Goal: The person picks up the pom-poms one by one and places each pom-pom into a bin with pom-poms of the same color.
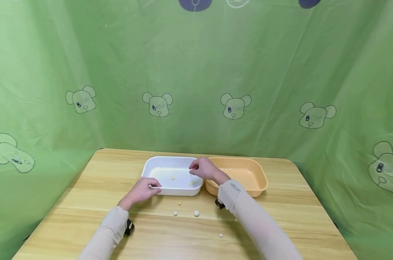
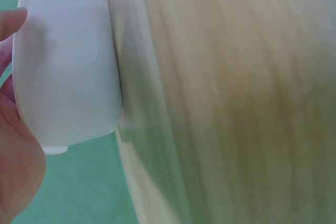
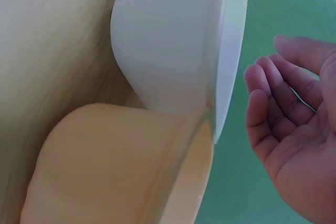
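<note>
My left hand (image 1: 141, 190) holds the front left rim of a white plastic basin (image 1: 180, 192), thumb outside and fingers behind the rim in the left wrist view. Over the right end of that basin hovers my right hand (image 1: 204, 169). In the right wrist view its fingers (image 3: 255, 109) bend loosely with nothing visible between them. A small yellow ball (image 1: 172, 178) lies in the white basin, with several more small ones near its right end. Right beside it stands an orange basin (image 1: 259, 177), with a small white ball (image 1: 230, 169) inside.
On the wooden table (image 1: 313, 224), in front of the basins, lie a larger white ball (image 1: 196, 213), a smaller white ball (image 1: 175, 213), a tiny ball (image 1: 179, 203) and another white ball (image 1: 220, 235) near my right forearm. A green curtain (image 1: 196, 130) hangs behind and at both sides.
</note>
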`<state>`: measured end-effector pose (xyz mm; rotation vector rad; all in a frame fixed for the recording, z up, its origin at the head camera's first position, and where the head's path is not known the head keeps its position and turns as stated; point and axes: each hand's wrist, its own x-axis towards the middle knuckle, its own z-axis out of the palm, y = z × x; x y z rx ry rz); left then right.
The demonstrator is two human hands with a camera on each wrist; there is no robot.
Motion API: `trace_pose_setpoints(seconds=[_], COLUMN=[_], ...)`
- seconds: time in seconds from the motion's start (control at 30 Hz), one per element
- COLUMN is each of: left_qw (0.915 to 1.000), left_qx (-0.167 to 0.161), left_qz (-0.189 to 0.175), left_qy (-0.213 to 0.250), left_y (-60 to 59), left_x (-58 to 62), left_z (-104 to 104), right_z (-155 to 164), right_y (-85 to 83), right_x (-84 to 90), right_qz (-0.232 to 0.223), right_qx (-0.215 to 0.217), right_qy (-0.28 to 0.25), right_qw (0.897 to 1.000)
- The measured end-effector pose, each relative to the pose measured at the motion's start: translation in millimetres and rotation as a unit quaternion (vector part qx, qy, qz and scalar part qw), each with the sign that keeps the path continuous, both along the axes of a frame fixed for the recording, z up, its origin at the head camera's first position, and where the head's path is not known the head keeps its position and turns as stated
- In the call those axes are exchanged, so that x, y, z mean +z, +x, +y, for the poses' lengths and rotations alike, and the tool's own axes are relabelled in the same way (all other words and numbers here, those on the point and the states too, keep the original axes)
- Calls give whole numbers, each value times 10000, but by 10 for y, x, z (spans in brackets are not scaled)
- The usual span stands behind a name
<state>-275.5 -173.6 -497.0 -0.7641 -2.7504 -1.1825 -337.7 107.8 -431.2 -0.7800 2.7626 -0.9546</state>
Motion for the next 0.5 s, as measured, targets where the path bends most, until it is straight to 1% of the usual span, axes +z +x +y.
trace_pose_setpoints(seconds=[0.17,0.3,0.4,0.5], left_qw=[10000,10000,10000,10000], left_qx=[-13,-19,-23,-10], left_qz=[34,50,44,5], left_qy=[-19,-41,-42,-23], left_y=[-14,-24,-18,-11], left_x=[-18,-30,-27,-21], left_z=[-5,-8,-7,-6], right_z=[25,45,62,77], right_y=[106,199,263,329], right_x=[15,2,-11,-9], right_qz=[212,309,227,-49], right_qx=[81,267,377,419], right_qy=[93,102,66,-53], right_qw=[9997,9991,9990,9991])
